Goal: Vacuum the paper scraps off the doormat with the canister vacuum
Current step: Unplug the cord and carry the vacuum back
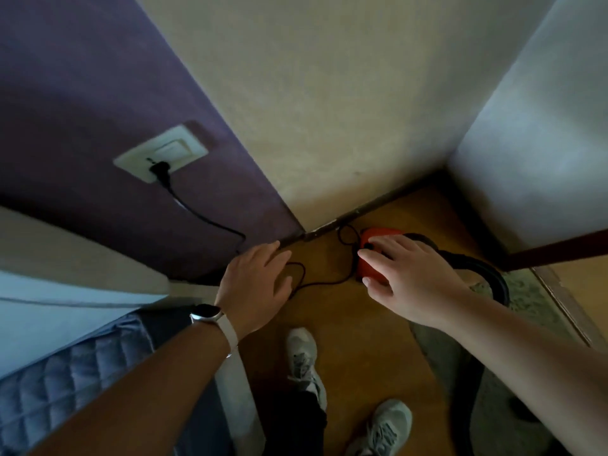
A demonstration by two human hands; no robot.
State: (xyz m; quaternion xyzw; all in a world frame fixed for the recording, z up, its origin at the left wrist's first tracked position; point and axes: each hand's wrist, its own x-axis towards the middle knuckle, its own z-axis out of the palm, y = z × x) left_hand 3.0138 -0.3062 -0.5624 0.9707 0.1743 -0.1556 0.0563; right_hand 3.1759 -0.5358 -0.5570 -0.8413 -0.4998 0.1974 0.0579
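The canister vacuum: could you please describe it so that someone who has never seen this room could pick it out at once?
Find the corner where the purple wall meets the beige wall, then drop to the wooden floor just right of it. The canister vacuum sits there under the right hand. It is the only bright red thing, with a black cord and black hose attached.
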